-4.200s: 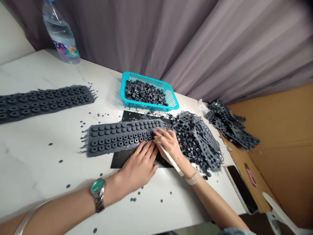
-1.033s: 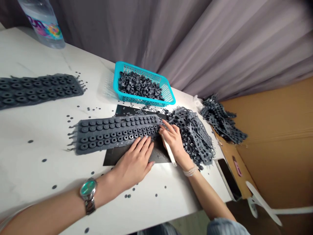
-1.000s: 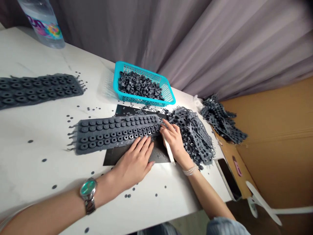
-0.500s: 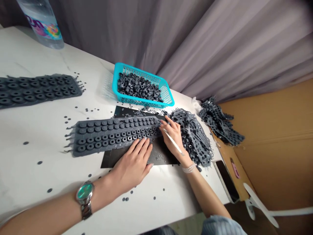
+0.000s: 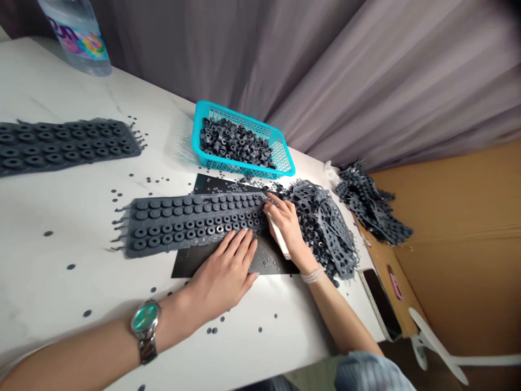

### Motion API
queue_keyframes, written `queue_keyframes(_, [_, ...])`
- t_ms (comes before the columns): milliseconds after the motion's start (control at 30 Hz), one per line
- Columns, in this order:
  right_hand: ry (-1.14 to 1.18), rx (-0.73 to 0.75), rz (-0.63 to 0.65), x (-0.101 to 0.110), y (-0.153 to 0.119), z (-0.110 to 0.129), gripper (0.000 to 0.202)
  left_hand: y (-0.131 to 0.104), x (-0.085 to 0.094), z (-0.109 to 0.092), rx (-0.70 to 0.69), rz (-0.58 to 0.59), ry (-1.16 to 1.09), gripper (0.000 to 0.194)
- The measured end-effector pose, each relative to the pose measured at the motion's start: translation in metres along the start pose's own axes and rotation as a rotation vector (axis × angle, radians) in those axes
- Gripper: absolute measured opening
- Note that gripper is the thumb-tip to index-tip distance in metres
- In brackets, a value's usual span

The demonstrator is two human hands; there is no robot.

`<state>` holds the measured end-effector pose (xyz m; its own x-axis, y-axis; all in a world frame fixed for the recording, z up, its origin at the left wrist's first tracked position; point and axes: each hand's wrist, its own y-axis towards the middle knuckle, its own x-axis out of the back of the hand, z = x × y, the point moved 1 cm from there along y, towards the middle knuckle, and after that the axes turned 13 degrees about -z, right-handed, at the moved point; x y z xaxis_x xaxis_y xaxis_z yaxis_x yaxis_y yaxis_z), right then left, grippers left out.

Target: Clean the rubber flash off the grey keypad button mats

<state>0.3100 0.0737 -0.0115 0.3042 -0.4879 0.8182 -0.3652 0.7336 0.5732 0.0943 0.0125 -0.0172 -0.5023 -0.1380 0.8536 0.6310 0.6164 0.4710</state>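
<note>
A dark grey rubber sheet (image 5: pixel 163 220) with rows of raised rings and round caps lies across a black mat (image 5: pixel 195 262). My left hand (image 5: pixel 228 266), with a watch on its wrist, rests flat, its fingertips at the sheet's near edge. At the sheet's right end my right hand (image 5: pixel 286 222) is closed round a slim white tool (image 5: pixel 280 239) whose handle shows below the fingers; its tip is hidden. Beside that hand lies a heap of loose rubber rings and perforated rubber scrap (image 5: pixel 325 228).
Behind the mat stands a turquoise basket (image 5: pixel 202 146) of small rubber rings. Another moulded sheet (image 5: pixel 65 146) lies at left, near a water bottle (image 5: pixel 81 41). More scrap (image 5: pixel 370 203), a phone (image 5: pixel 380 304) and a pink cutter (image 5: pixel 394 285) are at right. Small black discs dot the table.
The white tool has turned in my right hand and now shows a broader side. My left hand stays at the sheet's edge. The whole view has shifted slightly.
</note>
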Motion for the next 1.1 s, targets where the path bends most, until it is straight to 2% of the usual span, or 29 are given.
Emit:
queue_keyframes(67, [-0.01, -0.034, -0.012, 0.0, 0.001, -0.006, 0.024, 0.0, 0.0, 0.0, 0.002, 0.002, 0.003, 0.058])
queue_keyframes(233, [-0.022, -0.213, -0.146, 0.004, 0.004, -0.015, 0.019, 0.001, 0.001, -0.001, 0.009, 0.0, 0.003, 0.058])
queue_keyframes(533, [0.067, -0.083, -0.059, 0.004, 0.007, 0.019, 0.015, 0.0, 0.0, -0.001, 0.01, -0.001, 0.001, 0.058])
queue_keyframes(733, [0.072, -0.057, -0.067, -0.002, 0.009, 0.018, 0.015, 0.002, 0.0, -0.001, 0.006, 0.002, 0.001, 0.06])
queue_keyframes(967, [0.108, -0.101, -0.106, 0.003, 0.01, 0.02, 0.013, 0.002, 0.0, -0.002, 0.005, -0.001, 0.006, 0.059])
queue_keyframes(1100, [0.07, -0.034, -0.079, 0.001, 0.009, 0.019, 0.013, 0.002, 0.0, -0.001, 0.004, -0.006, 0.009, 0.059])
